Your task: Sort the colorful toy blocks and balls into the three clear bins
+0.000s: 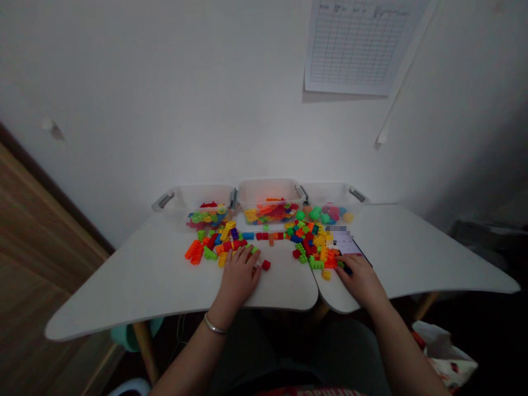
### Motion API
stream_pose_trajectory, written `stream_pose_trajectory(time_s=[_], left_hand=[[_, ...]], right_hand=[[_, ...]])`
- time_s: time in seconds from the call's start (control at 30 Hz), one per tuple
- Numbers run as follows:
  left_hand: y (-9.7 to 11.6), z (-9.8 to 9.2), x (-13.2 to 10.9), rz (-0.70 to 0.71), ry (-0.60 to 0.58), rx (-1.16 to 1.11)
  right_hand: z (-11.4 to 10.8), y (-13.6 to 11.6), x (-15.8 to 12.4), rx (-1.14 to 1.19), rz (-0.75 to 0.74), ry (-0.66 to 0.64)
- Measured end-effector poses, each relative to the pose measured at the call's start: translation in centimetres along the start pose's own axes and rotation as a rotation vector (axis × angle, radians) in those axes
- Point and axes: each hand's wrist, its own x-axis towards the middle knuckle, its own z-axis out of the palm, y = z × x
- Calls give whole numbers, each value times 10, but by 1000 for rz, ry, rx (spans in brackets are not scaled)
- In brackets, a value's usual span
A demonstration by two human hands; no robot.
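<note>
The left hand (239,278), a bangle (213,324) on its wrist, lies open and palm-down, its fingertips among loose bricks (223,245) on a white table (124,297). A red brick (266,265) sits just off its three o'clock. The right hand (361,280), also open and gripping nothing I can see, rests at the pile's edge, touching a dark tablet (345,245) with a blurred screen. Three clear bins (268,190) holding more bricks stand at twelve o'clock.
</note>
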Motion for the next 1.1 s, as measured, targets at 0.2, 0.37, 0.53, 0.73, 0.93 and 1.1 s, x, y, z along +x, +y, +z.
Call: stream_pose_trajectory(time_s=[0.2, 0.37, 0.53, 0.73, 0.93, 1.1], left_hand=[[0, -1, -1, 0, 10, 1], [1, -2, -1, 1, 0, 6], [1, -1, 0, 1, 8, -2], [0, -1, 0, 4, 17, -12], [-1, 0, -1, 8, 12, -4], [0, 0, -1, 8, 19, -2]], right_hand=[[-2, -10, -2, -2, 42, 34], [-9, -26, 12, 21, 37, 138], [-7, -39, 28, 32, 36, 177], [13, -44, 41, 242, 129, 143], [21, -54, 48, 282, 74, 122], [21, -68, 56, 327, 91, 150]])
